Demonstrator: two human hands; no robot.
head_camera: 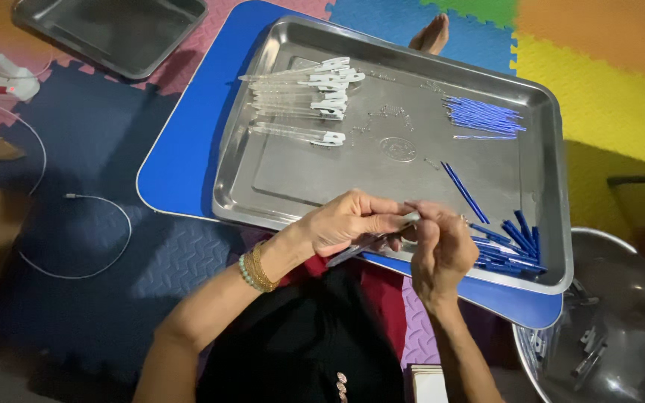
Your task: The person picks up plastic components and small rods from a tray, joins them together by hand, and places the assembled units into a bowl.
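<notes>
My left hand (349,222) and my right hand (440,250) meet over the near edge of a steel tray (315,190). Both pinch a clear pen barrel (373,242) that points down-left from my fingers. Right beside my right hand lies a heap of blue pen caps (513,246) in the tray's near right corner. One or two thin blue refills (463,191) lie just beyond my hands. A bundle of blue refills (484,118) sits at the far right. Several clear barrels with white clips (307,95) lie in rows at the far left.
The tray rests on a blue board (184,149) over coloured foam floor mats. A second empty steel tray (113,30) lies at the far left. A round steel bowl (621,321) with small parts is at the near right. A white cable (76,231) runs across the mat on the left. A bare foot (431,33) shows beyond the tray.
</notes>
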